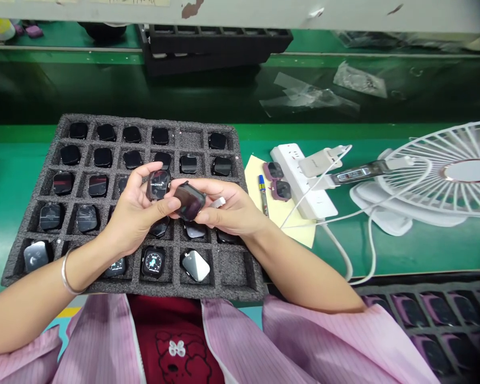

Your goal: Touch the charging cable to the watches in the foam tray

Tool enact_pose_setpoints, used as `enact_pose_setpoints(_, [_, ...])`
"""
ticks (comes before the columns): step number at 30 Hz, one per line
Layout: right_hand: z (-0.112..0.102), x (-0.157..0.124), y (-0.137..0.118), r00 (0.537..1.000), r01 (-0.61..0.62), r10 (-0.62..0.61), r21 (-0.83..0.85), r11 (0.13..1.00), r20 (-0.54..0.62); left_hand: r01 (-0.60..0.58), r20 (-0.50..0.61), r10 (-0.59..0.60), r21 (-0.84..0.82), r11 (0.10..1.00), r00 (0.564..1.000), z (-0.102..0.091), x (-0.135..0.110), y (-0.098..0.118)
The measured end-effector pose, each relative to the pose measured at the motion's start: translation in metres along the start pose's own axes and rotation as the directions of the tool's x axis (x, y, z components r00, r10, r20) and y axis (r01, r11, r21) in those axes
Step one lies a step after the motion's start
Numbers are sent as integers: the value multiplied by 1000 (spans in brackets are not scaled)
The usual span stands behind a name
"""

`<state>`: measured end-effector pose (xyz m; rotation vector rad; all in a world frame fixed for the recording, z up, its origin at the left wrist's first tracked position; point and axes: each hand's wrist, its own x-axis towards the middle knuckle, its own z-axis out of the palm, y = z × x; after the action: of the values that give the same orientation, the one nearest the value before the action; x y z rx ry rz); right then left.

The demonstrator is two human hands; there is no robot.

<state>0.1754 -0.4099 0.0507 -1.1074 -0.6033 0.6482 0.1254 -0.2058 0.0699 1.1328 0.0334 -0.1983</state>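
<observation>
Square black watch with a lit logo screen [159,184] lies in the partly curled fingers of the left hand [130,218], above a dark-grey foam compartment tray [208,292]; the right hand [236,209], closed in a pinch, grips a second, dark-screened watch [189,201] and a small white piece [218,202]. Handling appears partway: from here, two nearest-row watches [152,261] show lit faces, most others dark. Forearms converge over the tray, left thumb against the second watch.

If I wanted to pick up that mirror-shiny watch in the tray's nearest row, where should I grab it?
Probably pinch the shiny watch by its upper-right and lower-left edges, coming down from above. The walls of the foam tray box it in, but it lies askew, mirror face up, with bare foam showing beside those two edges.
</observation>
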Motion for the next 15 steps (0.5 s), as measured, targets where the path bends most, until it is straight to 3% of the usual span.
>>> enact_pose_setpoints(5, [4, -1, 1, 1000, -7, 7, 4, 1000, -16, -37, -20, 39, 52, 998, 999, 0, 1, -1])
enact_pose_setpoints(15, [12, -6, -6, 999, -21, 23, 75, 997, -32, -148, 46, 142, 183, 972, 989, -3, -2, 2])
